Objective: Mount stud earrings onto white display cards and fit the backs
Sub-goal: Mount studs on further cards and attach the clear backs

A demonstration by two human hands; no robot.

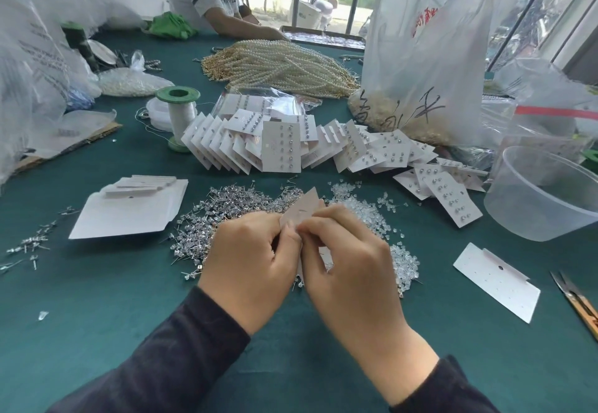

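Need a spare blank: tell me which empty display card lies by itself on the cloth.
The card at the right, beside the scissors. The other blanks lie in a stack at the left.

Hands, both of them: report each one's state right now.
Left hand: fingers curled, pinching the white display card.
Right hand: fingers pinching the same card; anything else in them is hidden.

head camera looks forward and down, close over the table (97, 315).
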